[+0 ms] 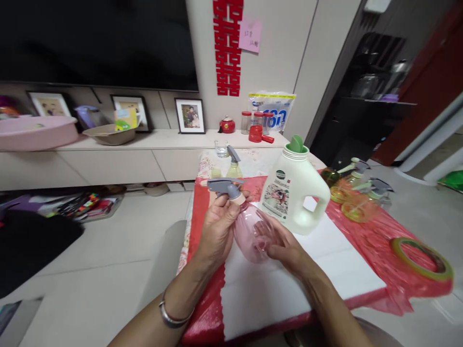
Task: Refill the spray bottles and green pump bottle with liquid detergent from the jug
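Observation:
A clear pink spray bottle (251,231) with a grey trigger head (226,187) is held tilted above the table, its nozzle pointing left. Around the neck, just under the trigger head, are the closed fingers of my left hand (220,224). My right hand (289,248) grips the lower body of the same bottle from the right; part of its fingers shows through the pink wall. Just behind stands a large pale green jug (294,193) with a floral label and a green piece (296,143) in its mouth. I cannot tell whether the pink bottle contains liquid.
White paper (264,303) lies over red plastic sheeting (379,246) on the table. A yellowish spray bottle (234,166) and a glass cup (221,148) stand behind. To the right are several more spray bottles (356,207) and a tape roll (421,259).

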`<act>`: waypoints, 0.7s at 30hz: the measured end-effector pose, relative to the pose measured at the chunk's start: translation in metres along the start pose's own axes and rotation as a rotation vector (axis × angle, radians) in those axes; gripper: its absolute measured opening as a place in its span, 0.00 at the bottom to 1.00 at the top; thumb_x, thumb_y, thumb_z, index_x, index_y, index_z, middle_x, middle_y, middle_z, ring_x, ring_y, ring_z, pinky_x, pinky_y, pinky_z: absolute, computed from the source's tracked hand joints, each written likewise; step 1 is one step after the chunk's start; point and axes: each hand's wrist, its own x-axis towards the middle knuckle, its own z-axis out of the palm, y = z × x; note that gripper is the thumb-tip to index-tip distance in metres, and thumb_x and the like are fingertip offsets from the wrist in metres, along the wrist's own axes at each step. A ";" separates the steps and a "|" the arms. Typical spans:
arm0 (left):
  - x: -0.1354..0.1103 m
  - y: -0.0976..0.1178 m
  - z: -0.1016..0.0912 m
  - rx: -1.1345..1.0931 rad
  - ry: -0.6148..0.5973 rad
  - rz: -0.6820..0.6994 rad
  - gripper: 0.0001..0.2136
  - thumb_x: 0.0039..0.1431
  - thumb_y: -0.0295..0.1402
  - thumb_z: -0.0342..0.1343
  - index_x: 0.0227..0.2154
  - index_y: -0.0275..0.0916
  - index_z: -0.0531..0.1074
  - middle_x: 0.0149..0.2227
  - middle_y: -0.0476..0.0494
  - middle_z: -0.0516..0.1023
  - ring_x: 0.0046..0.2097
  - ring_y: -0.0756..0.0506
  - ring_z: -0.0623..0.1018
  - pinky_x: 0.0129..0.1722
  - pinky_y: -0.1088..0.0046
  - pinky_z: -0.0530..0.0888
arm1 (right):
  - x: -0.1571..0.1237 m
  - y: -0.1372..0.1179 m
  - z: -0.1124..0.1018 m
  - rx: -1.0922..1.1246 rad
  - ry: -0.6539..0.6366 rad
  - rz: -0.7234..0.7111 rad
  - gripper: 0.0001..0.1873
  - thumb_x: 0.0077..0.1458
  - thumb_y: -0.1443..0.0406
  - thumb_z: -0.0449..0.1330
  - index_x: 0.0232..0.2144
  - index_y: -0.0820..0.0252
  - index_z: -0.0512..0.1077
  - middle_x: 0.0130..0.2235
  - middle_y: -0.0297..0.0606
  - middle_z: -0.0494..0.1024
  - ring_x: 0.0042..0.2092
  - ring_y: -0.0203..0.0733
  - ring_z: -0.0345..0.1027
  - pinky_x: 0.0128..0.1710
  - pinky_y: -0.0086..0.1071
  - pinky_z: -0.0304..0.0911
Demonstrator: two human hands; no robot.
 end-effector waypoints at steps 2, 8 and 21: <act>0.000 -0.001 -0.001 0.005 0.009 -0.016 0.22 0.49 0.40 0.70 0.46 0.41 0.75 0.44 0.43 0.81 0.47 0.42 0.79 0.53 0.64 0.72 | 0.000 -0.002 -0.003 -0.100 0.026 -0.036 0.49 0.46 0.57 0.74 0.67 0.54 0.58 0.64 0.46 0.57 0.64 0.47 0.54 0.65 0.41 0.51; -0.006 -0.009 -0.001 -0.051 -0.161 -0.150 0.21 0.50 0.40 0.70 0.45 0.37 0.76 0.43 0.40 0.81 0.46 0.42 0.80 0.51 0.64 0.72 | -0.003 -0.008 -0.002 -0.010 -0.169 0.009 0.51 0.49 0.50 0.71 0.69 0.53 0.55 0.67 0.44 0.53 0.67 0.51 0.49 0.67 0.45 0.49; 0.012 -0.008 -0.002 -0.020 0.027 0.028 0.16 0.50 0.37 0.70 0.40 0.37 0.77 0.43 0.43 0.81 0.41 0.46 0.81 0.49 0.67 0.73 | -0.004 -0.003 0.005 -1.030 0.207 -0.120 0.55 0.48 0.57 0.68 0.71 0.46 0.44 0.65 0.42 0.55 0.62 0.50 0.57 0.57 0.46 0.64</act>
